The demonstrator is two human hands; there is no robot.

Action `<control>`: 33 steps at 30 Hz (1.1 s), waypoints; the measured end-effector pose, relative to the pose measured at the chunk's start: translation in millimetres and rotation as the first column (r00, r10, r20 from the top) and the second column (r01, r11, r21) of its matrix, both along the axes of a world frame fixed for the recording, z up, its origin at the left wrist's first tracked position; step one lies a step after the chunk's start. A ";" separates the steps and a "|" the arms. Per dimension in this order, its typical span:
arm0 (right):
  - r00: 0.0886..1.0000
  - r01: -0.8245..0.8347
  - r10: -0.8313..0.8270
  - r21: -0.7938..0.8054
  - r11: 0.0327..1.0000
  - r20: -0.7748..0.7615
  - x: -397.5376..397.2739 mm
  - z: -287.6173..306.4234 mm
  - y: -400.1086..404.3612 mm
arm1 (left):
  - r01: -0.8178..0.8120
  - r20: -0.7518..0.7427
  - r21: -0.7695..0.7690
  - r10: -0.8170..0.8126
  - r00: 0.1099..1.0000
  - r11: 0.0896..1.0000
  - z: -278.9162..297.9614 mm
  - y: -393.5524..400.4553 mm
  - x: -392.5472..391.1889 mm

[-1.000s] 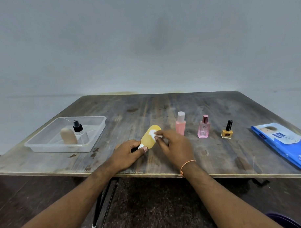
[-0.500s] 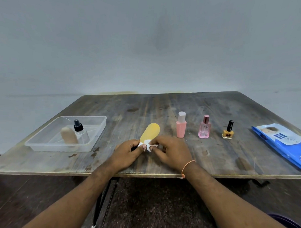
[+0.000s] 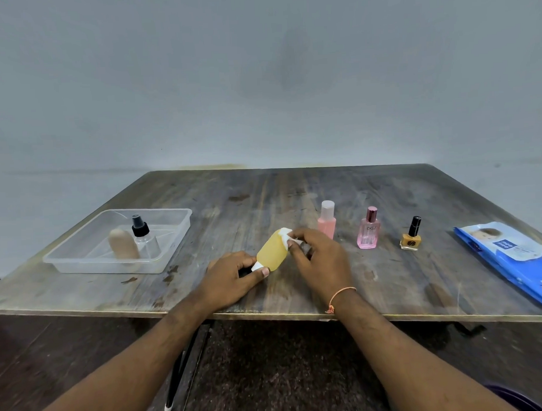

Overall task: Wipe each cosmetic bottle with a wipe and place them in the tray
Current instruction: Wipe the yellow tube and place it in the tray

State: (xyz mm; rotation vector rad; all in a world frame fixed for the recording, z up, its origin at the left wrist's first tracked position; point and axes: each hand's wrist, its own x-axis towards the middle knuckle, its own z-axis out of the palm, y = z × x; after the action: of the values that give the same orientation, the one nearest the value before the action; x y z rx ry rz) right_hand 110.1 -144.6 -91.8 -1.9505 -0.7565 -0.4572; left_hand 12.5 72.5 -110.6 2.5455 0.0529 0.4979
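The yellow bottle tilts near the table's front edge, its cap end pinched by the left hand; the right hand pinches a wipe against its far end. A hard stroke could twist it loose.

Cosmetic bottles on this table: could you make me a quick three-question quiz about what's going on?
1. True or false: the tray already holds two bottles.
2. Which hand holds the wipe? A) left hand B) right hand
3. Fill in: the bottle being wiped is ____ in colour.

Key
1. True: the beige bottle and the spray bottle are inside.
2. B; the left hand grips the cap end.
3. Yellow: the yellow bottle. The pink bottle, perfume and nail polish are not yet in the tray.
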 end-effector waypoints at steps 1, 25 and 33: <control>0.999 -0.040 0.040 -0.014 0.999 0.007 -0.6 -1.0 0.3 | -0.001 0.004 0.005 0.001 1.000 1.000 -0.3 0.0 0.0; 0.962 -0.211 0.240 -0.203 0.956 0.131 -7.5 -4.5 7.1 | -0.012 0.009 -0.048 0.013 1.000 0.999 7.9 -7.2 -8.2; 0.995 -0.024 0.033 -0.098 0.995 0.094 -4.4 -0.8 1.7 | -0.008 -0.045 -0.170 0.000 0.999 0.985 5.2 -2.0 -4.6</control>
State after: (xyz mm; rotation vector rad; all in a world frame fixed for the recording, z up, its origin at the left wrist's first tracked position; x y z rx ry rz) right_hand 105.7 -142.9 -92.6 -2.0161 -0.8813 -0.5077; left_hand 8.0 70.5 -105.3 2.3897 0.1121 0.4193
